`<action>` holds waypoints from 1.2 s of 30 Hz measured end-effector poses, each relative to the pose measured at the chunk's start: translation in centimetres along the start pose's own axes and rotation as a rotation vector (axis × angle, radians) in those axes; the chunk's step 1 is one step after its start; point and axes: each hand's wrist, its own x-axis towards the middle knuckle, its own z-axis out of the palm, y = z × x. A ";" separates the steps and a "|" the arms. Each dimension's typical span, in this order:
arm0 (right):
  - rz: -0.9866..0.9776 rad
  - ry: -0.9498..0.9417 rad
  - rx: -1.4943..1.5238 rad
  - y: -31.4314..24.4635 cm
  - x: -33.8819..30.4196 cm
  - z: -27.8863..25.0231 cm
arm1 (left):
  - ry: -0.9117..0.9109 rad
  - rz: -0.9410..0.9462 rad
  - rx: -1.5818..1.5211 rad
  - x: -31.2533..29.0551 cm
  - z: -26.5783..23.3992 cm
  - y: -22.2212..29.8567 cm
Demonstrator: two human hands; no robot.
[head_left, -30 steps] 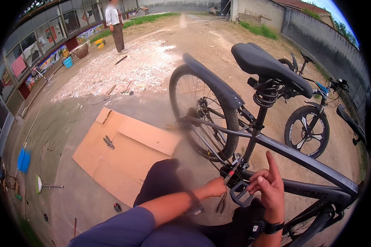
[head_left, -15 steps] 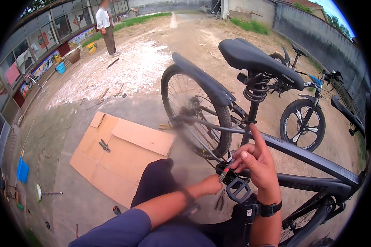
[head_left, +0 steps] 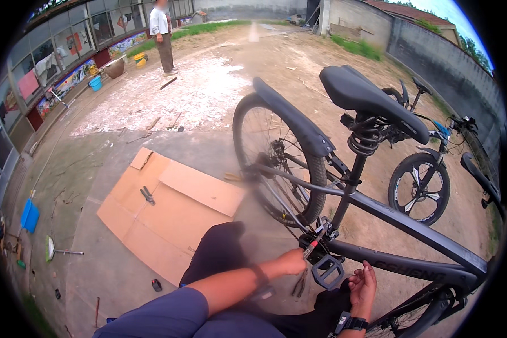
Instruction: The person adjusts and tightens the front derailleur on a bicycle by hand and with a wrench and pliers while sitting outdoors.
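Note:
My left hand (head_left: 292, 262) is closed around the handle of a screwdriver (head_left: 313, 245), red and pale, its shaft pointing up at the bike frame near the crank. The grey bicycle (head_left: 428, 225) stands in front of me, and its black pedal (head_left: 328, 272) is just right of that hand. Below the pedal is my right hand (head_left: 363, 286), palm turned up, fingers apart and loosely bent, with nothing seen in it. A dark watch is on that wrist. Pliers (head_left: 299, 284) lie on the ground beneath the left hand.
A flattened cardboard sheet (head_left: 163, 211) lies to the left with another pair of pliers (head_left: 147, 195) on it. Behind stands a second bicycle (head_left: 419, 188). Farther off, a person (head_left: 162, 36) stands near a blue bucket (head_left: 96, 83). A blue dustpan (head_left: 30, 215) is at far left.
My right hand has dropped from beside the seat tube to below the pedal, and its raised finger has come down. My left hand keeps the screwdriver. The view has shifted slightly.

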 end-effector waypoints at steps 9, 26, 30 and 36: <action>0.009 0.019 -0.074 0.1 0.7 0.5 | 0.021 -0.014 0.014 -1.1 -0.3 1.3; 0.029 0.041 -0.049 0.2 1.0 0.9 | 0.004 -0.006 0.061 -0.5 -0.2 0.9; 0.030 0.035 -0.044 0.3 1.1 1.0 | 0.033 0.011 0.093 -0.5 -0.2 0.8; 0.037 0.029 -0.034 0.2 0.9 1.0 | 0.020 0.015 0.084 -0.4 0.0 0.7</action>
